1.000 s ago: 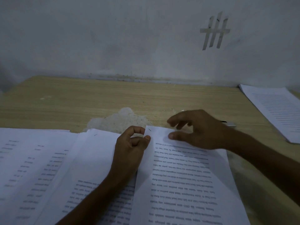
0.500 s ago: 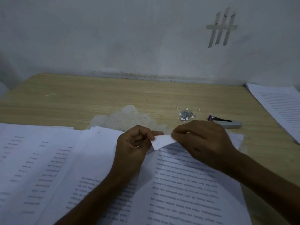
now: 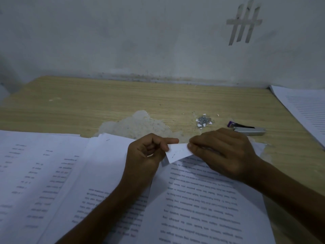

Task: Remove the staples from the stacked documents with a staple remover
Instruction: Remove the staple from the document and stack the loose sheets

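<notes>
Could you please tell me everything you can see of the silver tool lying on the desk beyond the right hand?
The silver tool looks like metal, long and narrow, with a black upper strip and a purple tip at its left end. It lies flat on the wooden desk, held by no hand, just beyond the right hand and right of a small staple pile.

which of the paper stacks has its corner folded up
The centre-right document, whose raised corner the left hand and right hand pinch. The far-left stack and far-right stack lie flat.
</notes>
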`<state>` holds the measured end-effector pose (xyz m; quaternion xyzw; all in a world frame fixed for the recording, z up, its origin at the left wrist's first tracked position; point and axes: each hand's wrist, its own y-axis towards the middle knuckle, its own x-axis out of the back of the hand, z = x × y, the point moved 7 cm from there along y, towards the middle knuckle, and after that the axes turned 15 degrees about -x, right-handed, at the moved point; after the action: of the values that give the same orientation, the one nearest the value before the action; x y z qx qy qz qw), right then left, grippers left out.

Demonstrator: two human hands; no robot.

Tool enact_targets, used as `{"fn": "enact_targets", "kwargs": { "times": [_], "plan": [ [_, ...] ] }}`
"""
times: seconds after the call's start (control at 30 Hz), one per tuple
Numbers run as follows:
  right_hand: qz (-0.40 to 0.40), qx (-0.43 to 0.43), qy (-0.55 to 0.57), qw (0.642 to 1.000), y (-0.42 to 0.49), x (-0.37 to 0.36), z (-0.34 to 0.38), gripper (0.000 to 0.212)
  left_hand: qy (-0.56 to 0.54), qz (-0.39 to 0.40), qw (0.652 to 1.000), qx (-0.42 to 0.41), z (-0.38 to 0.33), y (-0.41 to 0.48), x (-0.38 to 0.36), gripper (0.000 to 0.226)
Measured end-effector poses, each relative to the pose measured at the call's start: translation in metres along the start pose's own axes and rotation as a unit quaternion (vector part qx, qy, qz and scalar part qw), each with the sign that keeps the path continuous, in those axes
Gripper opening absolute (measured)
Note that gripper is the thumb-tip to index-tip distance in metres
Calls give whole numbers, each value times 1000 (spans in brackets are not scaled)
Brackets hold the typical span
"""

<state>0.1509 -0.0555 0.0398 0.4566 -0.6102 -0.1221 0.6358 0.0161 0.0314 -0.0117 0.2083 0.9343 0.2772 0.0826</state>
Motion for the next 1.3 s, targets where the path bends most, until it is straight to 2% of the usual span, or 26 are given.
{"fn": "enact_targets", "kwargs": {
  "times": [0.1, 0.2, 0.3, 0.37, 0.4, 0.47, 0.53, 0.6, 0.73, 0.8, 0.83, 0.9, 0.93, 0.97, 1.1, 1.2, 1.3],
  "plan": [
    [4, -23, 11, 1000, 2, -3, -4, 9, 12, 8, 1000, 4, -1, -1, -1, 14],
    [42, -120, 83, 988, 10, -7, -17, 16, 27, -6, 999, 25, -4, 1, 2, 18],
    [102, -267, 192, 939, 21, -11, -36, 29, -18, -16, 995, 98, 0, -2, -1, 25],
    [123, -350, 237, 898, 25, -14, -48, 31, 2, 10, 993, 121, 2, -3, -5, 20],
    [128, -375, 236, 887, 27, -16, -51, 32, 18, 25, 992, 125, 2, -3, -6, 19],
    [130, -398, 194, 887, 30, -17, -54, 36, 34, 26, 991, 129, 2, -3, -6, 15],
    [104, -407, 124, 899, 31, -12, -57, 47, 33, -7, 990, 137, 4, -2, 0, 13],
    [56, -442, 84, 891, 25, 0, -63, 56, 21, -48, 986, 159, 6, -2, 7, 15],
    [-18, -564, 59, 824, -8, 32, -75, 72, 7, -88, 976, 200, 11, -3, 14, 20],
    [-4, -608, 57, 792, -24, 44, -75, 76, -21, -107, 969, 222, 13, -3, 18, 22],
    [30, -644, 103, 757, -33, 45, -74, 75, -37, -112, 966, 231, 13, -2, 19, 22],
    [131, -699, 255, 656, -53, 33, -65, 57, -65, -114, 962, 240, 10, 1, 18, 22],
    [179, -698, 314, 618, -60, 25, -56, 44, -76, -113, 961, 242, 8, 3, 18, 22],
    [204, -693, 339, 603, -67, 21, -51, 33, -85, -110, 960, 244, 6, 4, 17, 23],
    [140, -712, 366, 583, -83, 27, -50, 24, -135, -80, 949, 272, 1, 5, 9, 27],
    [98, -739, 368, 555, -88, 37, -63, 19, -143, 10, 942, 302, -5, 0, -9, 40],
    [86, -735, 363, 566, -86, 55, -81, 18, -113, 54, 945, 301, -15, 4, -32, 32]
  ]
}}
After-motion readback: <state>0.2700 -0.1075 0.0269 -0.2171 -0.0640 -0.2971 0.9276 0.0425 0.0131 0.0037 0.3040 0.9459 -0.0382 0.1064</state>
